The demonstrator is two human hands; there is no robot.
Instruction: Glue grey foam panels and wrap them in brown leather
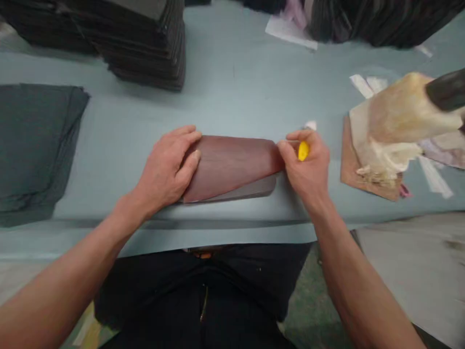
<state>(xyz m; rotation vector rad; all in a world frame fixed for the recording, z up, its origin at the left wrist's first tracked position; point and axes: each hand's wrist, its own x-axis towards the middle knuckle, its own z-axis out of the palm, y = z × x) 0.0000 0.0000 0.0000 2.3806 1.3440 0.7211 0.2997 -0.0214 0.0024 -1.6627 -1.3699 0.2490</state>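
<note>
A maroon, leather-like panel lies skewed over a grey flat piece, whose near right part shows below it. My left hand rests on the left end of the maroon panel, thumb on its top and fingers curled at the far edge, holding it. At the other end, my right hand pinches the panel's right corner between thumb and index finger. A small yellow object, perhaps a tool's handle end, pokes out of the same hand; the rest of it is hidden.
Dark stacked sheets stand at the back left, with dark cloth pieces at far left. To the right, a cream-coloured container with a dark handle sits on a brown board, among white scraps. More dark pieces stand back right.
</note>
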